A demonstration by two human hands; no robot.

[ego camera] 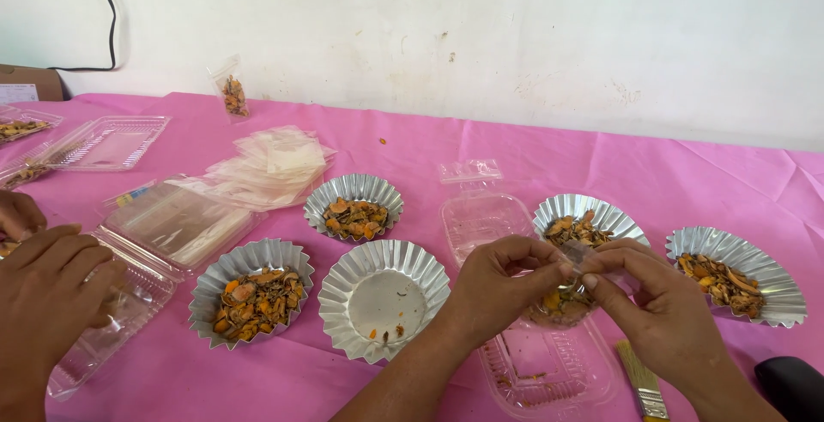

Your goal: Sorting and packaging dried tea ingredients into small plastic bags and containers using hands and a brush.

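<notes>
My left hand [498, 289] and my right hand [657, 302] meet over a clear plastic clamshell box [549, 375] and pinch the top of a small clear bag [560, 300] between them. The bag holds orange and brown dried pieces. Just behind my fingers sits a foil cup [592, 216] of the same pieces, and another filled foil cup [736, 278] stands to the right. Left of my left hand is a nearly empty foil cup [384, 297] with a few crumbs.
Two more filled foil cups [251, 295] [354, 207] stand on the pink tablecloth [481, 143]. A stack of empty clear bags [273, 164], a filled bag [232, 94] by the wall and clear trays [112, 143] lie beyond. Another person's hands [51, 289] hold a clear box at left. A brush [642, 381] lies near my right wrist.
</notes>
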